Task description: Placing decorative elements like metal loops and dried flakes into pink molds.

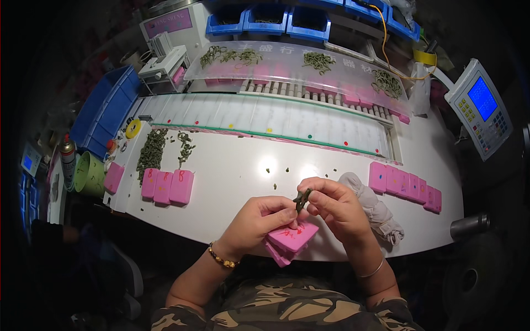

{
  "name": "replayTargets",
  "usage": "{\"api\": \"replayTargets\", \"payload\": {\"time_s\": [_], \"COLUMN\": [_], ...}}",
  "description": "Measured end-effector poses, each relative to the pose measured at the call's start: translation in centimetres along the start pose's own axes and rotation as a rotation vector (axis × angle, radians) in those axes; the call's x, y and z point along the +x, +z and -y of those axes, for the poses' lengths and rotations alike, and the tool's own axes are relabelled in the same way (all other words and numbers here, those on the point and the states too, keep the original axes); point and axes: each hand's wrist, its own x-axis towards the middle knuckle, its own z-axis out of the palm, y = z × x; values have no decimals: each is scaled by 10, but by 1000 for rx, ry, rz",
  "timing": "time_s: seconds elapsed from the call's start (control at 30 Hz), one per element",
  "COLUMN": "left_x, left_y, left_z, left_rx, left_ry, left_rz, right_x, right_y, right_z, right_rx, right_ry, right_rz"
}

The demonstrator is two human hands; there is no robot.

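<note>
Near the table's front edge, my left hand [265, 219] and my right hand [341, 208] meet, with fingers pinched round a small dark green wax piece [302, 199]. Its exact shape is partly hidden by the fingertips. Just below them is a small stack of pink rubber mould blocks [293, 237] with red marks on top, at the table edge. My left fingers are close above that stack; whether they touch it I cannot tell. A few green crumbs [275, 186] lie on the white table [232, 165] beyond my hands.
Pink blocks [163, 186] and a heap of green pieces [152, 150] lie left; more pink blocks [406, 185] stand right, near a grey cloth [372, 207]. Behind run a white panel strip [254, 113] and a clear shelf [287, 58]. A blue-screened control panel [479, 105] stands right.
</note>
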Motion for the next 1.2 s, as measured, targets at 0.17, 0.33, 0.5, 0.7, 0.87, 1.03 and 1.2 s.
{"api": "replayTargets", "payload": {"time_s": [0.17,0.33,0.5,0.7,0.87,1.03,1.2], "left_x": [-4,-6,-21,-60,-114,-199,-215], "left_y": [-2,-8,-24,-53,-102,-182,-208], "left_z": [-3,-4,-13,-31,-85,-153,-168], "left_rx": [-220,158,312,422,864,1385,1315], "left_ry": [-77,127,170,207,380,322,264], "left_rz": [41,-238,-396,-561,-944,-1364,-1463], "right_x": [-2,-1,-2,-2,-7,-8,-7], "right_y": [12,13,18,32,24,28,35], "right_z": [3,3,-1,-5,-9,-7,-8], "right_rx": [-17,-47,-93,-126,-170,-260,-255], "right_ry": [26,18,19,25,-22,-73,-79], "right_rz": [-70,-139,-137,-142,-107,-53,-3]}}
